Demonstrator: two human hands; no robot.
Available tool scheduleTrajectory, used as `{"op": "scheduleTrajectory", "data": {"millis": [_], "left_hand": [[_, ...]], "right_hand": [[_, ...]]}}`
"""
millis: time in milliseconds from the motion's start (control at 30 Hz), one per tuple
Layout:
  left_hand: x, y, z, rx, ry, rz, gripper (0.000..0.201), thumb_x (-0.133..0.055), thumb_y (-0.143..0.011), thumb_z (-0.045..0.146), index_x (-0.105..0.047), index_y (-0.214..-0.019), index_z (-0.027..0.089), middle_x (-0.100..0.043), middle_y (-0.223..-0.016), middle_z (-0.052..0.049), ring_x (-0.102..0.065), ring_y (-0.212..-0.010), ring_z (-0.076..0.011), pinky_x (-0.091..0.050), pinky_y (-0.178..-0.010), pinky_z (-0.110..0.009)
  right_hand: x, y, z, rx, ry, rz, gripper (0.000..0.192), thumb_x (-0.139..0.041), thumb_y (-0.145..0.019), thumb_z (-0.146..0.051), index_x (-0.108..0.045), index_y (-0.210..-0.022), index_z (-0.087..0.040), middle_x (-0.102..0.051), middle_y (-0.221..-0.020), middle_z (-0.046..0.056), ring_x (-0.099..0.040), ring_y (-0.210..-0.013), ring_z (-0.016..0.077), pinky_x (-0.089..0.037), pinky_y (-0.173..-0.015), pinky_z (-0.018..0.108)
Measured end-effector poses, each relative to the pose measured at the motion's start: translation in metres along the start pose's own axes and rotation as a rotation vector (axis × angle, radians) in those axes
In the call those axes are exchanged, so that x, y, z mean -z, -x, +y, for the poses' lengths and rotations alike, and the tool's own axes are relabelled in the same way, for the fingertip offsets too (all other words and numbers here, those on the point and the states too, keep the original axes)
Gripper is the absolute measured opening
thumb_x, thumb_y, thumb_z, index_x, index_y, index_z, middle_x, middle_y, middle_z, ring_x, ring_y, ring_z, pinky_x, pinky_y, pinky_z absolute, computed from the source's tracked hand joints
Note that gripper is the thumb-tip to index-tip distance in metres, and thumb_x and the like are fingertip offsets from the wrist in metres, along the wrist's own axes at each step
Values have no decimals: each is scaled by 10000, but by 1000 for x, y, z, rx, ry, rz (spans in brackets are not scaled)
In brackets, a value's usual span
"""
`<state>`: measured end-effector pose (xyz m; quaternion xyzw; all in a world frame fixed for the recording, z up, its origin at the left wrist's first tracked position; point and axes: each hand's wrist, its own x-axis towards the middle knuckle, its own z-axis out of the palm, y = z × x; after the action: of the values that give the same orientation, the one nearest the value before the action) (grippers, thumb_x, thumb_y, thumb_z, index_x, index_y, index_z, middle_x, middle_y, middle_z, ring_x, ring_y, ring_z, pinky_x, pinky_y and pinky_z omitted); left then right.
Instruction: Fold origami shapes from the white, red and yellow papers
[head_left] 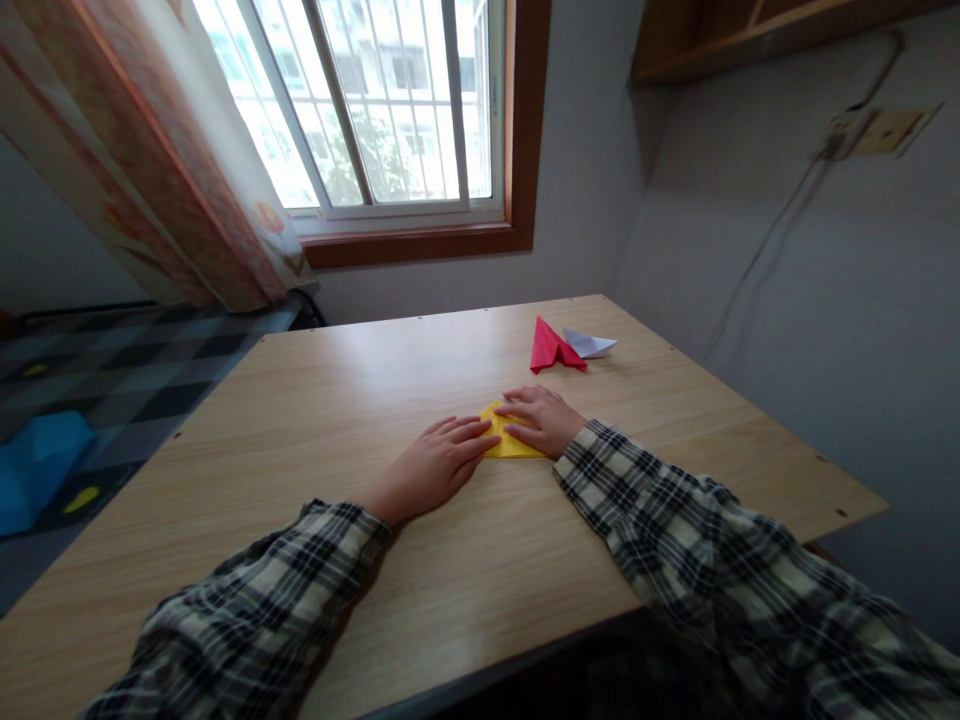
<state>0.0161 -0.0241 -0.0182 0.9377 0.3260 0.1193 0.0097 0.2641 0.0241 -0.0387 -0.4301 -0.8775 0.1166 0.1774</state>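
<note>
Blue object (34, 465): lying on the checked floor at far left, well apart from the tabletop; what it is cannot be told.
Curtain (161, 160): hanging at upper left beside the window (375, 100); daylight is coming in from behind the work.
Tabletop (315, 400): pale wood grain, carrying all three paper pieces; both plaid sleeves are resting on its near part.
Left hand (431, 470): lying palm down, fingers (469, 432) extended flat and together, gripping nothing; the tips are pressing on the left edge of the yellow paper.
Yellow paper (504, 445): a folded piece lying flat at mid-tabletop, between the two hands and partly covered by them; one corner is showing near the right fingertips.
Right hand (544, 418): resting on the paper's right part, fingers slightly curled and pressing down, not closed around anything.
Step in hand, as judged: a fold is being flattened; it is best served by the left hand pinning the sheet so it is not sliding, while the right fingertips are running firmly along the crease, edges kept aligned.
Red paper (551, 348): a folded pointed shape beyond the right hand, apart from it.
White paper (589, 344): a folded piece just beside the red one, seemingly touching it.
</note>
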Motion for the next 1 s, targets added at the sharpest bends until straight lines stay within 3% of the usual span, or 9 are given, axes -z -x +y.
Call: {"op": "scheduleTrajectory", "data": {"millis": [367,567,733,1000], "left_hand": [[-1,0,0,6,14,9,389,-424,-1039,292,-595,-1389,286,-580,-1474,-50,-520,-1371,-217,-363,-1190,-468],[-1,0,0,-1,4,4,389,-429,-1031,267,-597,-1382,275,-579,-1475,-53,-515,-1375,-215,-362,-1189,-468],[1,1,2,8,-40,11,372,-440,-1029,282,-612,-1358,302,-601,-1450,-41,-547,-1338,-229,-338,-1186,-511],[14,1,9,5,-102,74,279,-464,-1027,338,-703,-1160,286,-737,-1213,-21,-671,-1122,-219,-311,-1174,-527]], "right_hand": [[0,0,-4,-45,41,-19,540,-542,-976,-491,-546,-1462,-257,-477,-1545,123,-414,-1425,291,-304,-1182,501],[3,0,-9,-96,82,-88,551,-486,-991,-544,-533,-1476,-286,-413,-1599,104,-328,-1487,331,-258,-1203,541],[2,0,-10,-119,96,-61,528,-515,-981,-532,-544,-1463,-317,-426,-1591,102,-328,-1486,339,-258,-1191,572],[2,0,-7,-138,117,-45,511,-516,-979,-535,-560,-1446,-334,-443,-1581,88,-320,-1490,326,-242,-1191,569]]}}
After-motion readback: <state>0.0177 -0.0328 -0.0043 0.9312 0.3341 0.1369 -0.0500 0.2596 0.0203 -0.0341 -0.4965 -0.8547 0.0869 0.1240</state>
